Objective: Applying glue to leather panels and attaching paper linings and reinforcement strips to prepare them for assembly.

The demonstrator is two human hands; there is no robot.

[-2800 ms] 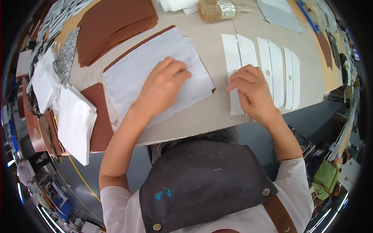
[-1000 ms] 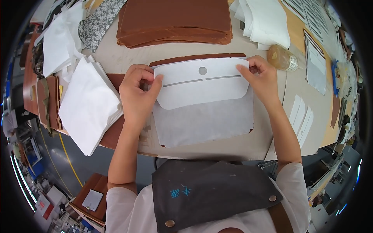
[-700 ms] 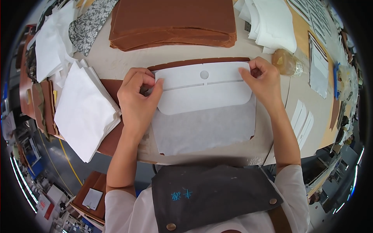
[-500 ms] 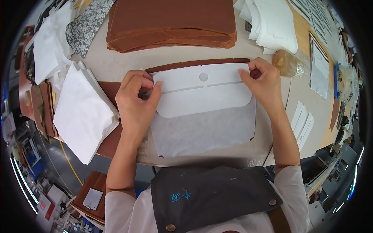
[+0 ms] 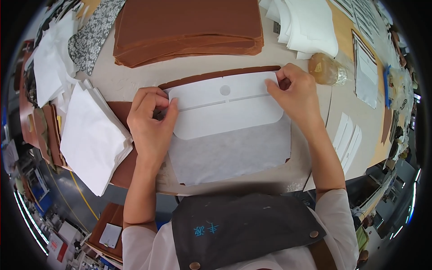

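In front of me lies a white sheet (image 5: 211, 121) with rounded lower corners, a round mark near its top and a narrow slit line across it. It rests over a thin greyish-white lining (image 5: 234, 155). Brown leather (image 5: 216, 77) shows from underneath along the far edge and at the near corners. My left hand (image 5: 150, 119) pinches the white sheet's upper left corner between thumb and fingers. At the upper right corner, my right hand (image 5: 297, 92) pinches it the same way. Both hands hide the corners they hold.
Beyond the sheet is a stack of brown leather panels (image 5: 189, 27). White sheets are piled on the left (image 5: 92, 135) and at the far right (image 5: 310, 29). A jar of yellowish liquid (image 5: 326, 69) lies beyond my right hand, and white strips (image 5: 346, 141) lie to the right.
The whole view has shifted slightly, so the tabletop things appear further left. Both hands keep their pinch at the sheet's upper corners, with little movement against it.
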